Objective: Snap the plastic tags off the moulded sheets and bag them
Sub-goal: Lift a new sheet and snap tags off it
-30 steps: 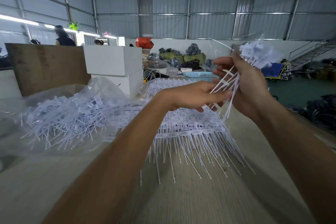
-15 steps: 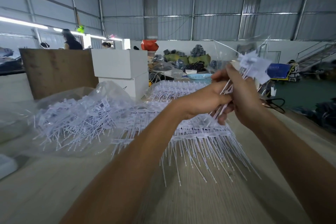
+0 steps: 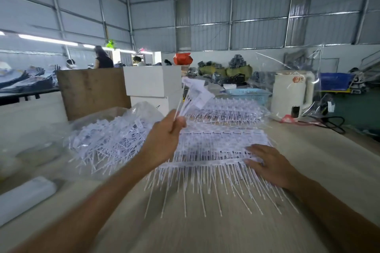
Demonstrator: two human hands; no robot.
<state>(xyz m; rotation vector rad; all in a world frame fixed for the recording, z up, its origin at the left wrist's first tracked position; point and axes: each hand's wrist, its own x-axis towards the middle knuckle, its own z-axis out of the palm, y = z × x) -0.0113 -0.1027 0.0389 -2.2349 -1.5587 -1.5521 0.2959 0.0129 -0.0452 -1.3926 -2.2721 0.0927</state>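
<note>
1. Bench (image 3: 308,170): pale wood-grain top, carries everything below.
2. Clear plastic bag (image 3: 107,141), on the bench left of centre, mouth open toward the person, full of loose white tags.
3. Stack of moulded sheets (image 3: 216,146): white, lying flat mid-bench just right of the bag, thin tails fanning toward the person. More sheets wrapped in clear film (image 3: 226,109) lie behind it.
4. White electric kettle (image 3: 292,92), far right of the bench, well apart from the sheets; light blue basket (image 3: 248,93) beside it.
5. White boxes (image 3: 152,82) and a brown board (image 3: 92,90) stand behind the bag.
6. Right hand (image 3: 269,164): fingers straight, palm down, pressing flat on the right end of the top sheet.
7. Left hand (image 3: 166,137): raised between bag and sheets, fingers curled round the tails of a bunch of snapped-off tags (image 3: 195,92); flat heads stick up and away, blurred.
</note>
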